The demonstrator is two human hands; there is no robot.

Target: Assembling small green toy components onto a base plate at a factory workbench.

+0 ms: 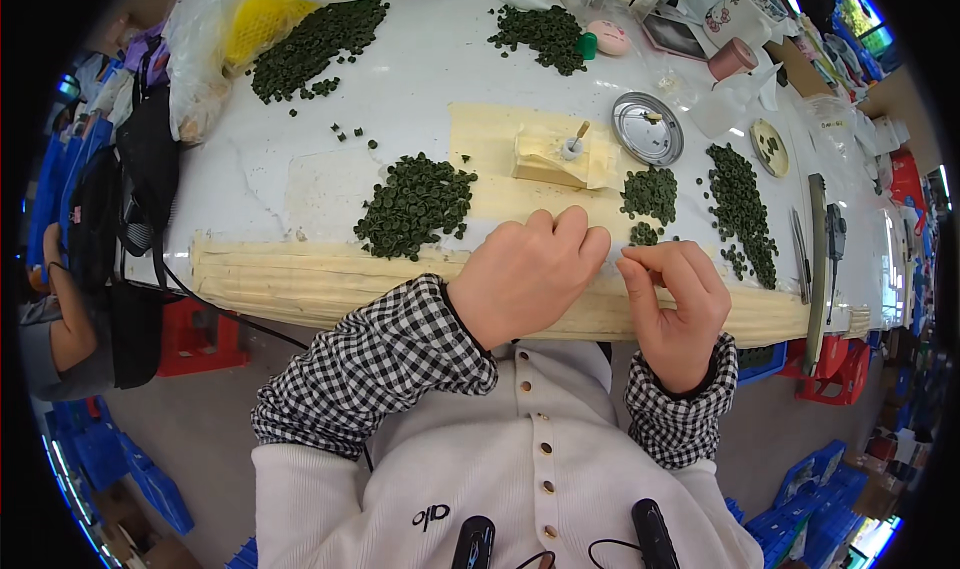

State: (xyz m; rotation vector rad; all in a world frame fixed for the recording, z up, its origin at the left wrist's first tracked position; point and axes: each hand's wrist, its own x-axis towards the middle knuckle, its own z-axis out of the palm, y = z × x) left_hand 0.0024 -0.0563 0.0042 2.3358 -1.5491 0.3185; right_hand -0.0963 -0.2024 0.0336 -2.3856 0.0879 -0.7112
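Observation:
Over the front edge of the table, my left hand is closed, its back toward me and its fingertips hidden. Close beside it, my right hand curls thumb and fingers into a pinch; anything held there is too small to make out. A pile of small round dark-green pieces lies left of my hands. Just beyond my right hand is a smaller heap of green pieces, with a few nearer ones by my fingertips. Behind my hands stands a block wrapped in cream tape, with a thin stick upright in a white dab on top.
More green pieces lie in piles at far left, far middle and right. A round metal lid rests right of the block. Tweezers lie near the right edge. A plastic bag and another person's arm are at left.

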